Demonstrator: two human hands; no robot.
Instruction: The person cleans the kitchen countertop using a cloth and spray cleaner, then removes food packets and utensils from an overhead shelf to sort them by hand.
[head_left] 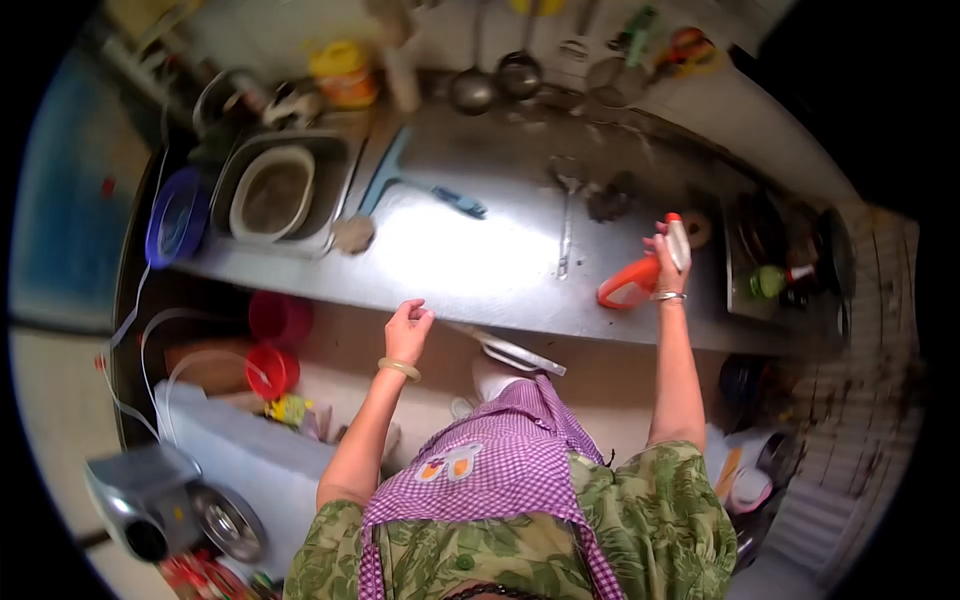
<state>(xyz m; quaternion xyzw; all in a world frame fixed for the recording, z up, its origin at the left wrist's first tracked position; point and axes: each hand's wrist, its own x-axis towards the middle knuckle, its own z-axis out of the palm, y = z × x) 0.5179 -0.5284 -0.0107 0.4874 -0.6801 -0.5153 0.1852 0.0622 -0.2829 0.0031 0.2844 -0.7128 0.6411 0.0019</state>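
My right hand [672,262] is wrapped round the neck of a red spray bottle [630,283] with a white and red trigger head, at the right part of the steel counter [480,290]. Just off the counter's front edge, my left hand [408,330] holds nothing I can see, its fingers bent and a little apart. A blue squeegee [385,178] lies beside the sink, with a blue-handled tool [460,201] near it. Left of the bottle rest a long metal utensil [566,225] and a dark scrubber [610,198].
A steel sink [345,165] holds a pale basin [240,205]; a blue basin [178,218] stands left of it. A round tan sponge [353,235] sits at the sink's corner. Ladles [472,92] hang behind. At the far right is a stove area with a green bottle [768,282].
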